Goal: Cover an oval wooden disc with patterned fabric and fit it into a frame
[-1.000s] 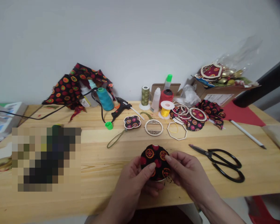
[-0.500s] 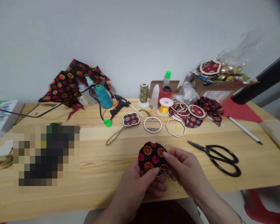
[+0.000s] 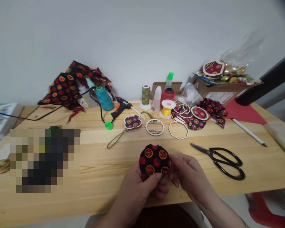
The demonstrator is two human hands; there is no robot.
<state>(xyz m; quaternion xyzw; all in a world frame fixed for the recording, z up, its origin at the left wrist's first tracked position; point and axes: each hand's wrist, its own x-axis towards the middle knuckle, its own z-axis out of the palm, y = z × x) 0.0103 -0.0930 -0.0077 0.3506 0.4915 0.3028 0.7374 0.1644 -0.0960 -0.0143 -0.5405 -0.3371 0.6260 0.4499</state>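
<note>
A round disc covered in dark patterned fabric (image 3: 155, 158) is held up over the near part of the table, its printed face towards me. My left hand (image 3: 146, 183) is closed on its lower edge, the thumb lying across the front and the fingers behind. At the right edge, my right hand (image 3: 188, 172) pinches the rim between thumb and fingers; the fingertips are partly hidden. Just beyond the disc lie a round wooden lattice frame (image 3: 155, 119), an octagonal wooden frame (image 3: 187, 131) and a flower-shaped fabric piece (image 3: 133, 122) with a cord loop.
Black-handled scissors (image 3: 212, 153) lie to the right, near a white pen (image 3: 249, 132). Further back are a glue gun (image 3: 121, 106), a teal thread cone (image 3: 104, 98), a yellow thread spool (image 3: 166, 110) and a cardboard box (image 3: 218, 93). A blurred dark patch covers the left side.
My right thumb has slid off the disc's face to its right edge. The left hand keeps its hold, and the disc has shifted slightly left in view.
</note>
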